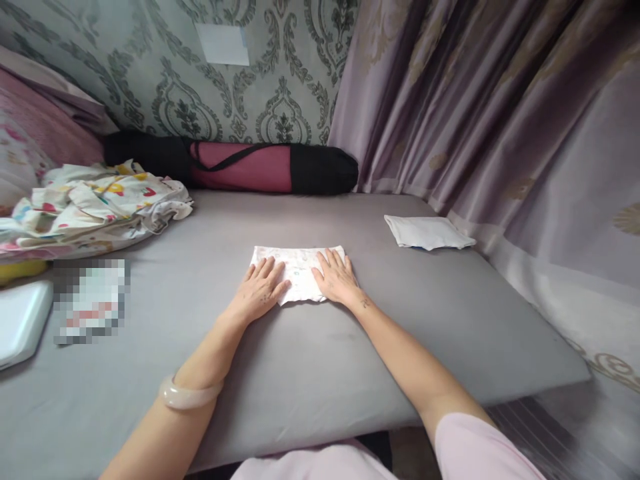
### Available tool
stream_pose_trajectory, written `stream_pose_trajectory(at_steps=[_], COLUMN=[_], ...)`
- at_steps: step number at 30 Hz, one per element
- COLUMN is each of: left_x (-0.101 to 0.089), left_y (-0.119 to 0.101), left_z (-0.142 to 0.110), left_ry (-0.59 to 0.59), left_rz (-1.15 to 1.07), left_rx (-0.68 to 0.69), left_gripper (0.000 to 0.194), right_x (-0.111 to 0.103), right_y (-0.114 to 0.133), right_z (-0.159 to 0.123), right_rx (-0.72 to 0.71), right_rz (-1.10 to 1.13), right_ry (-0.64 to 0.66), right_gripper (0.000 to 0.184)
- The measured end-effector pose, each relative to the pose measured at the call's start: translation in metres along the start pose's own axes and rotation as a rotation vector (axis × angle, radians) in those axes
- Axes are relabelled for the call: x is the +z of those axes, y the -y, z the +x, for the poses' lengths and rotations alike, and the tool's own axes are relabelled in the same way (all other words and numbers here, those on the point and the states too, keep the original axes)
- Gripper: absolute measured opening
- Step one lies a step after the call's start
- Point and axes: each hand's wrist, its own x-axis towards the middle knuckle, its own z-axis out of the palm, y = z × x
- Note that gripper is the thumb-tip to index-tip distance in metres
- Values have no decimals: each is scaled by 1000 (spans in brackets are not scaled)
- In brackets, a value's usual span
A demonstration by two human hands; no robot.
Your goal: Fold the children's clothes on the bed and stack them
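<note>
A folded white cloth with a faint printed pattern [299, 273] lies flat on the grey-covered surface [300, 373] in front of me. My left hand [261, 288] rests palm down on its left side, fingers stretched out and slightly spread. On the cloth's right side lies my right hand [337, 277], also flat with the fingers apart. Both hands press on the cloth from above without gripping it. The cloth's near edge looks a little uneven, and its sides are partly hidden under my hands.
Farther right lies another folded white cloth [429, 232], near the curtain [500, 133]. A black and maroon long bag [240, 165] lies along the wall. At left are a crumpled printed fabric [100, 203], a white flat box [23, 320] and a blurred-out packet [93, 303].
</note>
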Motion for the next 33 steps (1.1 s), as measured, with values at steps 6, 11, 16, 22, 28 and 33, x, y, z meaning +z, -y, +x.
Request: stream_pose_trajectory(at_steps=[6, 11, 16, 22, 28, 33], left_x=[0, 1, -3, 3, 8, 5], left_y=[7, 11, -6, -20, -16, -7], left_z=[-1, -1, 10, 34, 40, 37], left_ry=[-28, -120, -241, -203, -46, -106], left_rz=[-59, -80, -29, 42, 23, -6], left_rx=[38, 21, 46, 52, 42, 3], left_gripper=[59, 52, 56, 62, 63, 59], right_x=[-15, -26, -24, -20, -13, -12], right_y=[-17, -41, -48, -39, -39, -41], right_z=[8, 8, 7, 7, 3, 0], right_rx=[-29, -3, 167, 226, 217, 239], right_rz=[190, 312, 233, 67, 45, 60], right_ry=[165, 30, -108, -138, -171, -198], right_gripper=[61, 55, 46, 44, 47, 45])
